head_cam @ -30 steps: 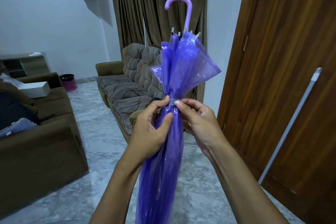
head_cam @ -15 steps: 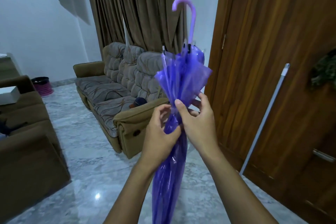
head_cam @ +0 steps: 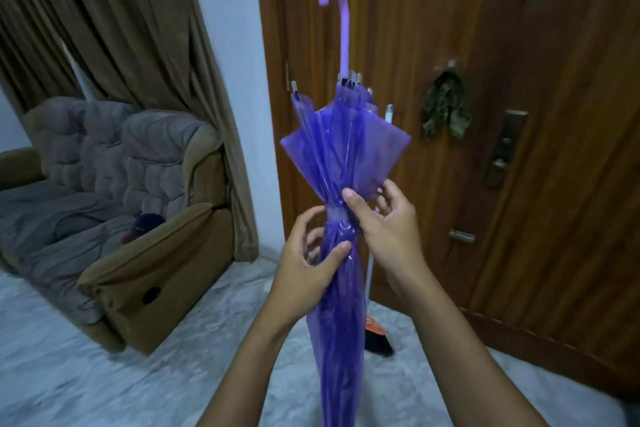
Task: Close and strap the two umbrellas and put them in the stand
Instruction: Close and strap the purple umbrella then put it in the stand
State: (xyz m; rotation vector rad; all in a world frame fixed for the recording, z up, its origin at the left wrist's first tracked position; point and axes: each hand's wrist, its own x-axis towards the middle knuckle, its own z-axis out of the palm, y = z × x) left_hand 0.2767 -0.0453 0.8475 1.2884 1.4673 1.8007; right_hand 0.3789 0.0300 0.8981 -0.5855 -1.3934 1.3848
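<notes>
Umbrella: you hold the purple umbrella point(head_cam: 341, 253) upright in front of you, hook handle point(head_cam: 337, 15) at the top, its lower end out of view past the bottom edge.
Strap: a pale band point(head_cam: 335, 211) now sits wrapped around the folded canopy at the waist; a second ago your fingertips were pinching it together there.
Left hand: your left hand point(head_cam: 308, 267) is curled around the umbrella just below the band, thumb pressed on the plastic, fingers loosely closed.
Right hand: your right hand point(head_cam: 386, 225) has come off the pinch; its thumb rests at the band, the other fingers spread open behind the canopy.
What changed: you have turned from the sofa point(head_cam: 114, 218) toward the wooden door point(head_cam: 485, 114).
Meaning: the strapping of this umbrella looks finished, though I cannot see the fastener.
Still to do: no stand and no second umbrella are in view, so you probably need to find the stand next.
</notes>
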